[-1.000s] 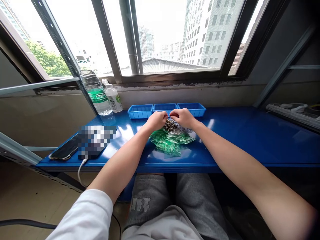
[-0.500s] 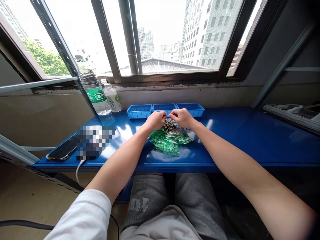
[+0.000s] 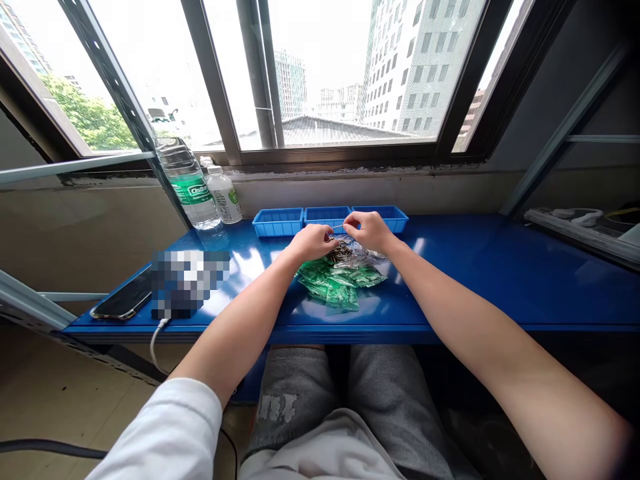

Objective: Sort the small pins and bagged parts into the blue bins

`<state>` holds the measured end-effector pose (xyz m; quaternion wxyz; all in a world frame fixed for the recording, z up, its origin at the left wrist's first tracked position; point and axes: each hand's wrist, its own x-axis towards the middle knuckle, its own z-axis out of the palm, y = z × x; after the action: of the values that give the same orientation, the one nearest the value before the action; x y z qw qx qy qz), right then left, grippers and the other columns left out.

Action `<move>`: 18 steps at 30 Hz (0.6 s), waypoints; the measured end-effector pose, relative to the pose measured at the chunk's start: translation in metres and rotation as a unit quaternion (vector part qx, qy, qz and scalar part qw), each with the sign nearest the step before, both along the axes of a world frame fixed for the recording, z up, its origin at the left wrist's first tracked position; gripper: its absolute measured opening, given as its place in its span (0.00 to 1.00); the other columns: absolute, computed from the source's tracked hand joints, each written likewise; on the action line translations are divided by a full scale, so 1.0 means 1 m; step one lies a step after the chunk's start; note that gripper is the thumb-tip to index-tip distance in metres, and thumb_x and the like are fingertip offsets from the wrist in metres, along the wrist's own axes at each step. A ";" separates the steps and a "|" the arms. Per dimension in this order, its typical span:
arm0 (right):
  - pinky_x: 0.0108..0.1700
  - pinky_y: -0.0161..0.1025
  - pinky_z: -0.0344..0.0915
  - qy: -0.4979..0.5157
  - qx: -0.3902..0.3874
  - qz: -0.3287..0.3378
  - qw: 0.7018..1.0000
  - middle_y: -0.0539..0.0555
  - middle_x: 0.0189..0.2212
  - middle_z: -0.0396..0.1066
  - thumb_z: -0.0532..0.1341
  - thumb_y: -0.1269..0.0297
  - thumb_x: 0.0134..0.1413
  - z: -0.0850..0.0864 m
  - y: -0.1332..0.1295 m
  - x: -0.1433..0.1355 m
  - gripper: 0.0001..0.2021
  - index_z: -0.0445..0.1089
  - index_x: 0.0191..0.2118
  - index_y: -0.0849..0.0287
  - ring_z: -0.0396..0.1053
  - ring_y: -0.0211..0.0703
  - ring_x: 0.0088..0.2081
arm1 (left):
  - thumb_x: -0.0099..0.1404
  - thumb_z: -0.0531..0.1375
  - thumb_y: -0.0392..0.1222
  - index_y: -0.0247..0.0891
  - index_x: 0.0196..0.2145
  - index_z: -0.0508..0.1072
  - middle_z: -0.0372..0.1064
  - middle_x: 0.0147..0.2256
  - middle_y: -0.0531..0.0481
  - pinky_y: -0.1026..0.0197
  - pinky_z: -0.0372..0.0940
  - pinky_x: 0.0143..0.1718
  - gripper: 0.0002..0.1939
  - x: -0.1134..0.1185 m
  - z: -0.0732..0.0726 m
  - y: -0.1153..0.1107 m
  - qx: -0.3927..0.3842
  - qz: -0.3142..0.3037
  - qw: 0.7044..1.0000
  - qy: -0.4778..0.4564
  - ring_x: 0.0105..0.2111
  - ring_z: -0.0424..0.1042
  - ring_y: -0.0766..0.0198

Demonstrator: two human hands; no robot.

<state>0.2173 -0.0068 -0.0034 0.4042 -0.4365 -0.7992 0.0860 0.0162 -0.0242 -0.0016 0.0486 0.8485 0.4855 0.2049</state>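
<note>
My left hand (image 3: 314, 241) is closed, thumb and fingers bent together, over the left side of a pile of dark brass-coloured screw-like pieces (image 3: 341, 252). Facing it, my right hand (image 3: 369, 231) pinches the end of a thin pale strip (image 3: 339, 227) that spans the gap between the hands. The strip is too small to name, and whatever the left fingers hold is hidden. Close under the right hand lie clear plastic packets (image 3: 356, 256). Several green plastic bags (image 3: 331, 287) spread toward me on the blue table (image 3: 480, 280).
Three joined blue bins (image 3: 278, 224) stand behind my hands, below the window. To the left are a large water bottle (image 3: 193, 190), a white bottle (image 3: 225, 195), a phone (image 3: 125, 293) and a blurred item with a white cable (image 3: 159, 333). A shelf (image 3: 585, 233) stands at right.
My right hand has moved slightly up and away from the left, so the thin pale strip between them shows more. The left hand has dipped a little toward the pile.
</note>
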 end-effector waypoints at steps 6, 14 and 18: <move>0.42 0.42 0.69 0.073 0.037 -0.122 0.989 0.56 0.31 0.81 0.63 0.63 0.57 0.002 0.007 0.006 0.07 0.76 0.29 0.57 0.77 0.49 0.35 | 0.68 0.62 0.51 0.36 0.37 0.86 0.82 0.40 0.41 0.59 0.66 0.40 0.17 -0.002 -0.002 0.005 -0.023 -0.014 0.999 0.029 0.43 0.78 0.51; 0.45 0.46 0.70 0.063 -0.011 -0.286 0.956 0.62 0.35 0.82 0.63 0.64 0.59 -0.010 0.026 0.036 0.08 0.79 0.31 0.57 0.78 0.56 0.40 | 0.67 0.62 0.42 0.37 0.36 0.87 0.82 0.41 0.42 0.61 0.69 0.41 0.12 0.000 -0.001 0.005 -0.018 -0.011 0.999 0.026 0.42 0.79 0.53; 0.46 0.49 0.71 0.047 -0.048 -0.328 0.942 0.64 0.36 0.82 0.64 0.62 0.59 -0.012 0.029 0.041 0.09 0.82 0.34 0.59 0.78 0.60 0.42 | 0.68 0.61 0.40 0.37 0.37 0.87 0.82 0.42 0.42 0.61 0.69 0.41 0.12 0.001 0.001 0.003 -0.013 -0.006 0.999 0.043 0.43 0.79 0.53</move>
<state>0.2582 0.0218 -0.0157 0.4257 -0.6889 -0.5866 0.0071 0.0170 -0.0217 -0.0010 0.0395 0.8588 0.4846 0.1616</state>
